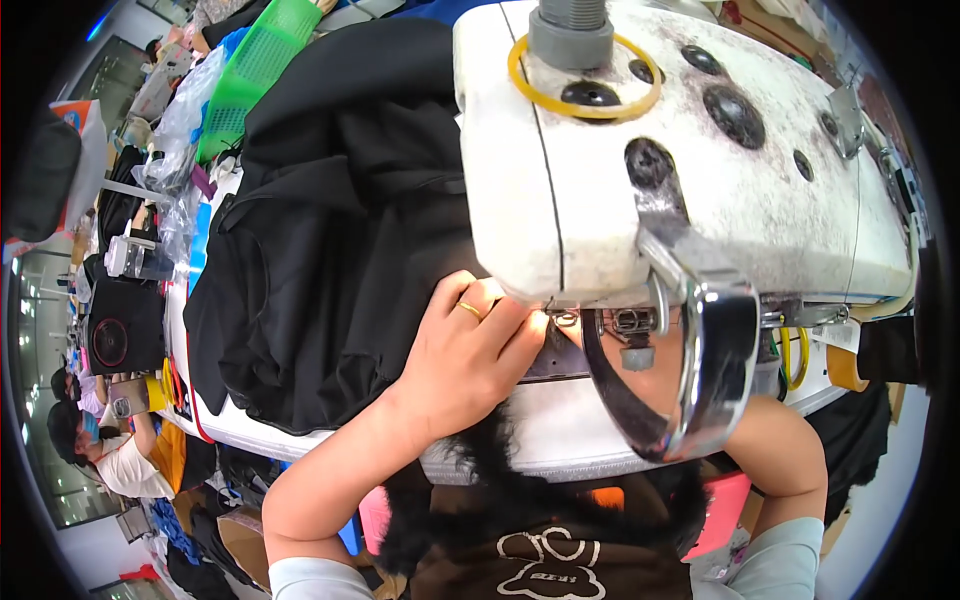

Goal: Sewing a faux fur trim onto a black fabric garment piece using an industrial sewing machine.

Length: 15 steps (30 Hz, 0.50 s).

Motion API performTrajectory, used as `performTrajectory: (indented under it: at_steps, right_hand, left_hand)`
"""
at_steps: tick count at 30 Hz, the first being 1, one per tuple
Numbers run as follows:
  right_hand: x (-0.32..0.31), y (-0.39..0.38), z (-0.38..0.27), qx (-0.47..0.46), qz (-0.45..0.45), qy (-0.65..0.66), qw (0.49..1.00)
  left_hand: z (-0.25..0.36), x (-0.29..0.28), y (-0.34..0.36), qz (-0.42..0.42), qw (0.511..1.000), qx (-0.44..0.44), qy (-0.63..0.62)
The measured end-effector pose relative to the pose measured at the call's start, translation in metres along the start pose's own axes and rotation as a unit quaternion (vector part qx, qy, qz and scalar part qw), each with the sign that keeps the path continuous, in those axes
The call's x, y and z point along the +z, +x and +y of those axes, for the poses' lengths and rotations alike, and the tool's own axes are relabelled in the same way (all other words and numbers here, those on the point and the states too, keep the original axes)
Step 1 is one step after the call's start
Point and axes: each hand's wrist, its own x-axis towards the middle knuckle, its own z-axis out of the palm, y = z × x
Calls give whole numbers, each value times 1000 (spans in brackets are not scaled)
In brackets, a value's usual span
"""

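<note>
My left hand (470, 350), a gold ring on one finger, has its fingers bent and closed on the edge of a black garment (310, 250), close beside the needle area of a white sewing machine (790, 210). Its fingertips sit low by the metal plate (565, 360), partly under the machine head. My right hand (650, 380) is mostly hidden behind the curved chrome piece (720, 390) at the machine's front, so its fingers cannot be made out. Black fluffy material (480, 450) hangs below my left hand at the table edge.
A green plastic basket (250, 70) stands behind the garment. Plastic bags (175, 170) and a black case (125, 330) lie leftward. A co-worker (115, 455) sits at the far left. The white table edge (260, 440) runs before me; a pink seat (715, 510) shows below.
</note>
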Motion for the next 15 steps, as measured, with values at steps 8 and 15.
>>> performTrajectory:
  at_steps: [8,15]
  right_hand:
    - [18,13,22,-82,30,-156,984]
    - [9,11,26,-101,90,-150,979]
  left_hand:
    - [-10,1,10,23,999,25,4]
    - [-10,-10,9,8,999,33,3]
